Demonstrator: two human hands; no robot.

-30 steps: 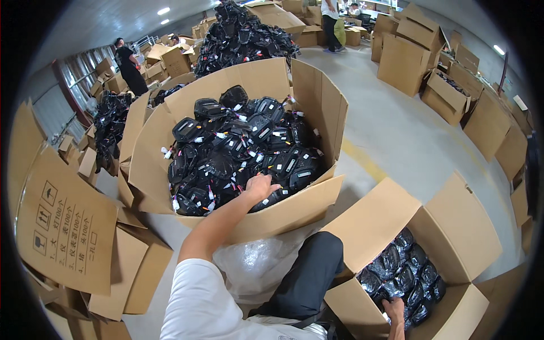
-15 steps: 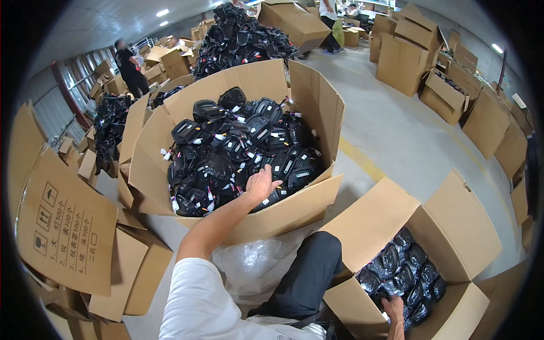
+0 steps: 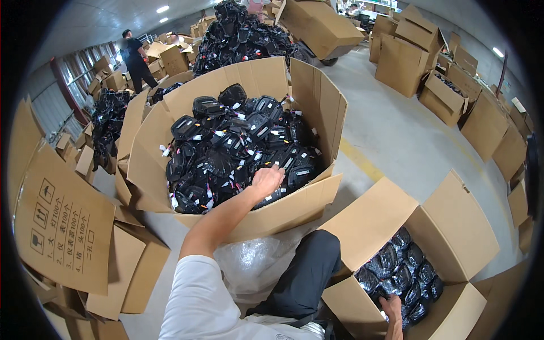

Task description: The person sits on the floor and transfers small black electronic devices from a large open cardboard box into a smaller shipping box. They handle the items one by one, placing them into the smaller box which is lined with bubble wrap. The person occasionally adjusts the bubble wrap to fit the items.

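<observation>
A large open cardboard box (image 3: 294, 212) in front of me is heaped with black devices (image 3: 226, 153) that carry small white and pink tags. My left hand (image 3: 266, 179) reaches over its near wall and lies on the pile at the near right, fingers slightly spread, with nothing lifted. At the lower right, a smaller open cardboard box (image 3: 453, 226) holds black devices in clear bags (image 3: 402, 272). My right hand (image 3: 392, 309) rests on those bagged devices at the near edge of that box. Its fingers are partly hidden.
Clear plastic wrap (image 3: 255, 263) lies by my knee (image 3: 311, 266). Flattened and open cartons (image 3: 62, 226) stand at my left. Behind the large box are more heaps of black devices (image 3: 238, 31) and stacked cartons (image 3: 402, 59). A person in black (image 3: 135, 56) stands far left. Grey floor (image 3: 408, 141) spreads right.
My left hand has slid a little to the right across the pile. My right hand stays in the smaller box.
</observation>
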